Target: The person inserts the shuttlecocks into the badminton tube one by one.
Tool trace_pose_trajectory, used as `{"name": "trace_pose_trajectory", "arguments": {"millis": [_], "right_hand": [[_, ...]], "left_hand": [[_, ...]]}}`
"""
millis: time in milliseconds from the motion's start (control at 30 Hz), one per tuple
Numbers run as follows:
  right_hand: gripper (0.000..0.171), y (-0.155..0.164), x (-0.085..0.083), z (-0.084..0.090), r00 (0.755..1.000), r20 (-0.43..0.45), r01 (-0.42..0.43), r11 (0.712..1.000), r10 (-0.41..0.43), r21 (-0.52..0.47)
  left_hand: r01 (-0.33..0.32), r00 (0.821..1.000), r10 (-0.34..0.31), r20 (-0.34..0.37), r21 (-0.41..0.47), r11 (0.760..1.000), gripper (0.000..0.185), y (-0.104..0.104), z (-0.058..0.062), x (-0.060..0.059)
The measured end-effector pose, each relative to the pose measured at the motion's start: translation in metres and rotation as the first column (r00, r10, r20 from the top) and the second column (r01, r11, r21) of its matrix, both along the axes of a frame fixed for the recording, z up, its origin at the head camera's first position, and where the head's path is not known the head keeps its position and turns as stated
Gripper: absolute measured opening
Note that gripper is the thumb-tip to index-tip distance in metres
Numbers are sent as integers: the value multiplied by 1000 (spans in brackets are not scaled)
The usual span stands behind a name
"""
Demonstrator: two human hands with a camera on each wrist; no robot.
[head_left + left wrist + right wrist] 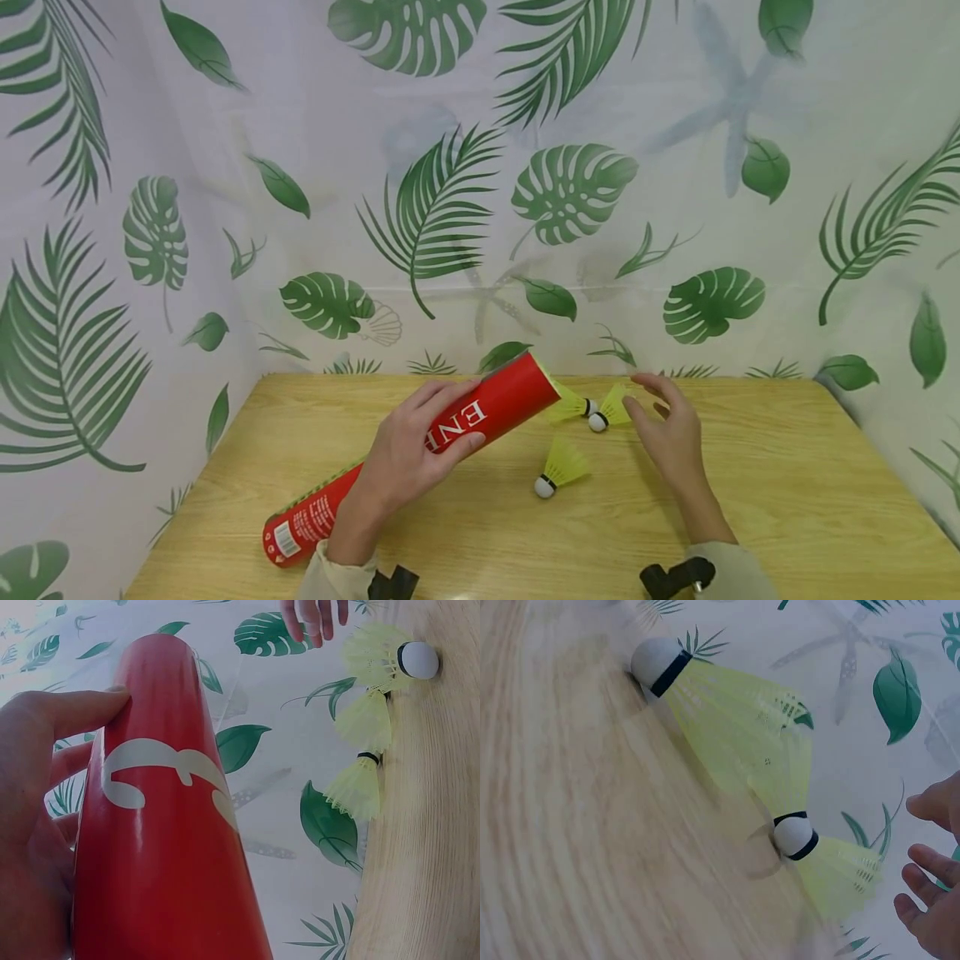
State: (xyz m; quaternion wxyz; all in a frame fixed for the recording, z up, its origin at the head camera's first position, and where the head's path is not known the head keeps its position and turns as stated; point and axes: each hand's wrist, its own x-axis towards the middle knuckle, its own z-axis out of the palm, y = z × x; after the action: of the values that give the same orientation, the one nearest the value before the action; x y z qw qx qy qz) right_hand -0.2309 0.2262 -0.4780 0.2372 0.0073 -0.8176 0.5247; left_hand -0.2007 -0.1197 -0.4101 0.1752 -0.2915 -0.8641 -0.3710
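Observation:
My left hand (420,442) grips a red shuttlecock tube (510,400) printed with white letters. The tube slants, its right end raised towards the back of the table and its barcode end low at the left. In the left wrist view, the thumb and fingers wrap the red tube (165,862). Three yellow shuttlecocks with white heads lie on the table. One shuttlecock (558,471) is nearer the front; another shuttlecock (611,408) lies beside a third (573,406), partly behind the tube's end. My right hand (671,429), fingers loosely bent, hovers empty just right of the back pair.
The wooden table (787,483) meets a white cloth backdrop (465,100) with green leaf prints along its back edge. The cloth also stands at the left and right sides. Dark wrist mounts (678,577) sit at both sleeves.

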Motion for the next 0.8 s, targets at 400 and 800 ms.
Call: {"name": "trace_pose_trajectory", "arguments": {"millis": [400,800], "right_hand": [[34,10,-9,-27,989,146,-24,999,17,46],[27,9,-9,-30,987,160,17,998,-28,67]], "left_hand": [[2,1000,-2,-10,-1,1000,59,0,0,0],[-1,1000,1,-13,5,1000,57,-1,2,1]]}}
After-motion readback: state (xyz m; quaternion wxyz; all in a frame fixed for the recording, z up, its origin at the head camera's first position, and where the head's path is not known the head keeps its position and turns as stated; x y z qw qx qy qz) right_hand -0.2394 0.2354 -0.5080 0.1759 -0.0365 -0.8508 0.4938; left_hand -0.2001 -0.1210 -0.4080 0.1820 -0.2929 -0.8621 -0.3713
